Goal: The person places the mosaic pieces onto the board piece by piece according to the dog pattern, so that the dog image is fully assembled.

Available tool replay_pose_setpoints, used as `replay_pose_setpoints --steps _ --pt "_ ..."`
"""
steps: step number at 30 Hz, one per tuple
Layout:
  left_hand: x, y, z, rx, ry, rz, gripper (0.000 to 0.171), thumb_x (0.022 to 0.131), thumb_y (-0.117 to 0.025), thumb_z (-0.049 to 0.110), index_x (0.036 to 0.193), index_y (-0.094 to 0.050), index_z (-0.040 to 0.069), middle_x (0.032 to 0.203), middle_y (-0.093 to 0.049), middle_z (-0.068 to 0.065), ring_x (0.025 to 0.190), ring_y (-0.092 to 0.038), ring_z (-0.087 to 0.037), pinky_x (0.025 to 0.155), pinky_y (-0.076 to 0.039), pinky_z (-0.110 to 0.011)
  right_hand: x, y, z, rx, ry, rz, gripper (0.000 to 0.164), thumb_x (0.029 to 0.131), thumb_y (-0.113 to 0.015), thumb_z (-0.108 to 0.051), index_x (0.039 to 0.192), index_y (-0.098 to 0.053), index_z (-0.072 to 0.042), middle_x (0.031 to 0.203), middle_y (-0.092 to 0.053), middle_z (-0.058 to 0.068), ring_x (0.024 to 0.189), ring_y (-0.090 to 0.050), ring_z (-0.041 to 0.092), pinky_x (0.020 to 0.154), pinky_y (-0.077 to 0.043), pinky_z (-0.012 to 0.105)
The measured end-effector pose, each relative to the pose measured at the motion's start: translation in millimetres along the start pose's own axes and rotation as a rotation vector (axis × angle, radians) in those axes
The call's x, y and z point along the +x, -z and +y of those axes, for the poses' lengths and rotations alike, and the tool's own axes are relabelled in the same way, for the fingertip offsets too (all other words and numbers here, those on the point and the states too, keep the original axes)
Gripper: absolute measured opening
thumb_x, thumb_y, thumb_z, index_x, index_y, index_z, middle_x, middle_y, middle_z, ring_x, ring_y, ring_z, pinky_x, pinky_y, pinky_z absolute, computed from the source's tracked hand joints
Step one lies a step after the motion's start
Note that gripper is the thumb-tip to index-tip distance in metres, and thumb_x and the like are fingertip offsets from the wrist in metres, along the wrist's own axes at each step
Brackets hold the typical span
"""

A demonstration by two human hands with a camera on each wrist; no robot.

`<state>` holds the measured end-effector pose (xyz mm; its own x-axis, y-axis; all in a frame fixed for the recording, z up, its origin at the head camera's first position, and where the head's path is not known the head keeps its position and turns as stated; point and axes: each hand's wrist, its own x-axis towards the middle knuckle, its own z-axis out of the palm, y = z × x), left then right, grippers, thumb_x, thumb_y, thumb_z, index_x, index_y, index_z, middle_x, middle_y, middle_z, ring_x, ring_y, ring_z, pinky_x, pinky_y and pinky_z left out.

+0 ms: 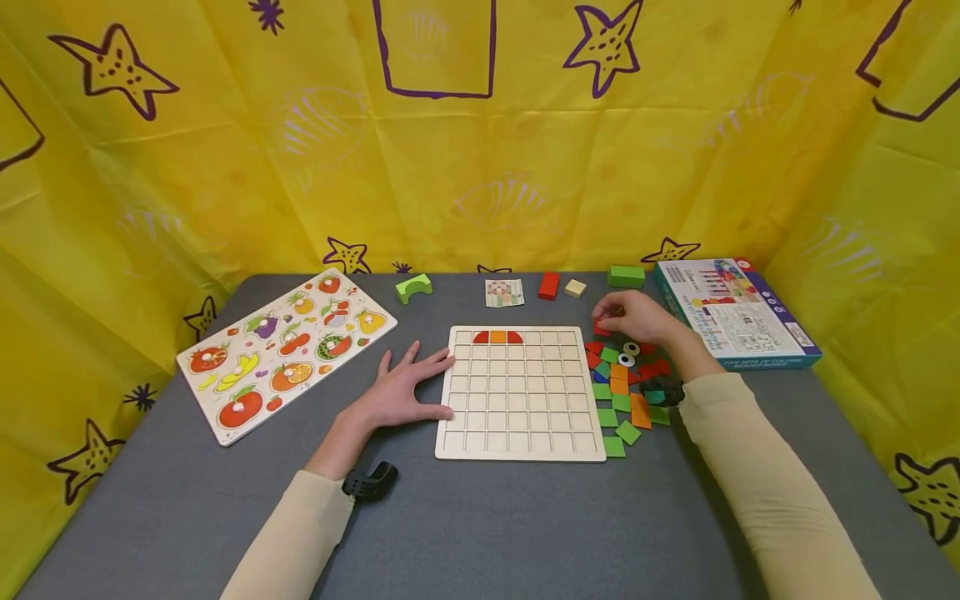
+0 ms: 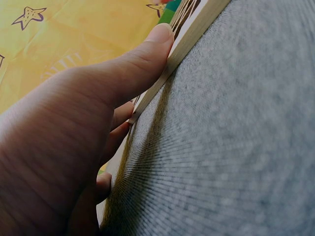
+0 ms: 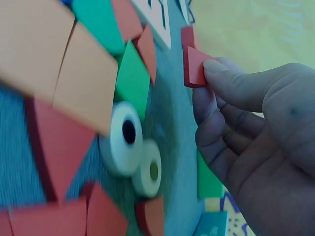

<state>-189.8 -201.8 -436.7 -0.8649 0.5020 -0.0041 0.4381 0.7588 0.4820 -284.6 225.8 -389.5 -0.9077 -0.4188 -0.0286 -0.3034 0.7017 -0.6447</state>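
A pale wooden grid board (image 1: 519, 454) lies in front of the person. In its top row sit an orange square (image 1: 498, 337) and a red rounded piece (image 1: 482, 337) and another (image 1: 515, 337) on either side. My left hand (image 1: 396, 393) rests at the board's left edge, fingers spread and touching the rim; the left wrist view shows its thumb (image 2: 147, 49) on that rim. Over the far end of the loose pieces, right of the board, my right hand (image 1: 637, 317) pinches a small red block (image 3: 195, 68) between thumb and fingers.
Several green, orange and red pieces (image 1: 618, 383) and two eye discs (image 1: 628, 354) lie right of the board. A fruit puzzle (image 1: 281, 358) is at left. Behind stand a green arch (image 1: 414, 288), a picture card (image 1: 504, 293), a red block (image 1: 549, 286) and a box (image 1: 735, 312).
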Motion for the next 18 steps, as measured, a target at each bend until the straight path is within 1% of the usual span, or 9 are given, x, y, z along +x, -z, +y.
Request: replay_pose_setpoints --steps 10,18 --pt "0.3 0.8 1.1 -0.001 0.005 -0.008 0.093 0.080 -0.079 0.059 0.156 -0.042 0.022 0.163 -0.031 0.002 0.152 -0.005 -0.040 0.110 0.009 -0.069 16.9 -15.8 -18.5 0.024 0.021 -0.030 0.015 0.099 -0.065 -0.005 0.112 -0.068 0.002 0.106 -0.066 0.015 0.095 -0.058 0.031 0.092 -0.049 0.048" --pt "0.3 0.8 0.9 -0.005 0.003 -0.008 0.093 0.080 -0.079 0.060 0.156 -0.042 0.022 0.163 -0.031 0.002 0.152 -0.005 -0.041 0.110 0.009 -0.070 29.0 -31.4 -33.3 0.056 0.017 -0.058 0.015 0.098 -0.065 -0.003 0.112 -0.068 0.002 0.108 -0.066 0.015 0.096 -0.058 0.031 0.090 -0.050 0.046"
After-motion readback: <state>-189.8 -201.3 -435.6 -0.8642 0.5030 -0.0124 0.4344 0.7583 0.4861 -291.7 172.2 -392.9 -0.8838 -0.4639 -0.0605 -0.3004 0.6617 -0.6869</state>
